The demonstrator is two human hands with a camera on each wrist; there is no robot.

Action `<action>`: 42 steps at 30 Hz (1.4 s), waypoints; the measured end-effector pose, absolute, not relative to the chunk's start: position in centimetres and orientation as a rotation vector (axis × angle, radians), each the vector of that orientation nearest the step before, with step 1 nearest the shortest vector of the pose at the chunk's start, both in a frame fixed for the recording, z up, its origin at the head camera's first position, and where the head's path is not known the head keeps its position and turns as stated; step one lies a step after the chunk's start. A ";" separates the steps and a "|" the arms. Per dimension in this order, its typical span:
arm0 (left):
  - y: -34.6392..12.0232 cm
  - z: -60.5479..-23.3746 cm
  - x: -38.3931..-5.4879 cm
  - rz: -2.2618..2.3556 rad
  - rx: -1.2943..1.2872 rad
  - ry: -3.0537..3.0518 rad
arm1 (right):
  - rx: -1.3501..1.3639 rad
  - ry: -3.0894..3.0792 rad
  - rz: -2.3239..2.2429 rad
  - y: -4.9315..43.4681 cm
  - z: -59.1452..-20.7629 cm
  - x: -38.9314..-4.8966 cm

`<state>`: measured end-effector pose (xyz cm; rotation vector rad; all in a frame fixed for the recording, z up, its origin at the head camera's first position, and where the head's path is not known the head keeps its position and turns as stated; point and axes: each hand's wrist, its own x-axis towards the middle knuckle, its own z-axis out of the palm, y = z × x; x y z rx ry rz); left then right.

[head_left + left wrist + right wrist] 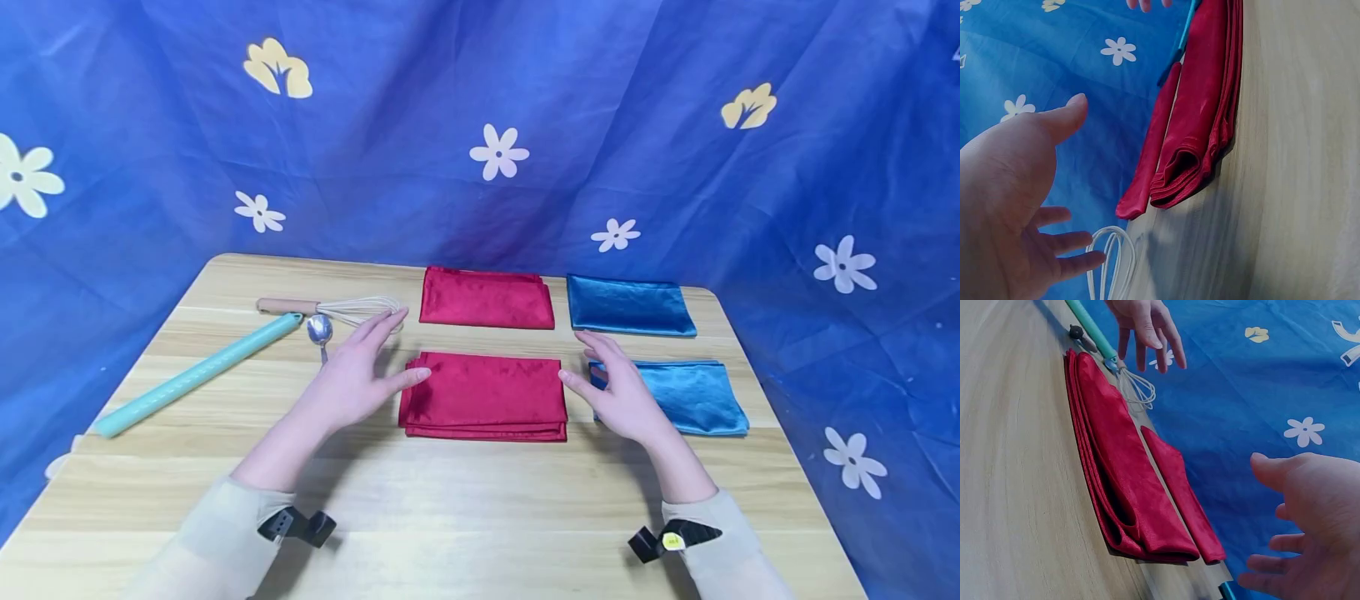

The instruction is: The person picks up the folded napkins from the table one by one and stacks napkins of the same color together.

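A folded red satin cloth (487,396) lies flat near the middle of the table, its layers showing along the near edge. My left hand (352,379) hovers at its left side with fingers spread and thumb over the cloth's left end. On the other side, my right hand (618,392) holds nothing, its thumb tip beside the cloth's right edge. Both wrist views show the palms bare. Behind lies a second folded red cloth (487,300). A folded blue cloth (693,400) sits partly behind my right hand, and another blue cloth (630,307) lies farther back.
At the left are a whisk (288,307) with a pinkish handle, a metal spoon (319,328) and a long teal rod (198,375) lying at a slant. The wooden table (450,517) ends against a blue flowered curtain (375,150).
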<state>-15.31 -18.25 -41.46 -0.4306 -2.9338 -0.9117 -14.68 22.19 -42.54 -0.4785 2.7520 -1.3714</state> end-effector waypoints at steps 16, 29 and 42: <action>-17.9 -42.8 -15.7 -1.311 -0.357 -2.962 | -0.336 2.608 -1.503 21.8 -43.2 -15.4; -17.5 -44.2 -16.8 -1.516 -0.245 -2.966 | -0.163 2.638 -1.364 20.5 -44.9 -15.7; -17.1 -45.5 -17.9 -1.424 -0.156 -3.061 | -0.134 2.704 -1.330 19.4 -46.9 -16.7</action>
